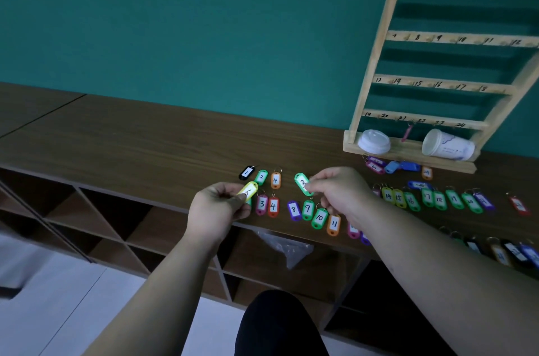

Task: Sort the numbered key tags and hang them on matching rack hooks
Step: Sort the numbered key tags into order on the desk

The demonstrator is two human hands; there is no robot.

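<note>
The wooden key rack [379, 58] stands at the back of the tabletop [145, 134], against the teal wall; well to the left of its base and nearer the person, the left hand [217, 207] pinches a yellow tag [248, 191] between thumb and fingers; closer to the rack, the right hand [339, 189] pinches a green tag [302, 183] marked 3; both are held over numbered tags [293, 210] lying in rows; a pink tag [406, 134] hangs from the rack's lowest rail; a paper cup [447, 145] lies on its base.
</note>
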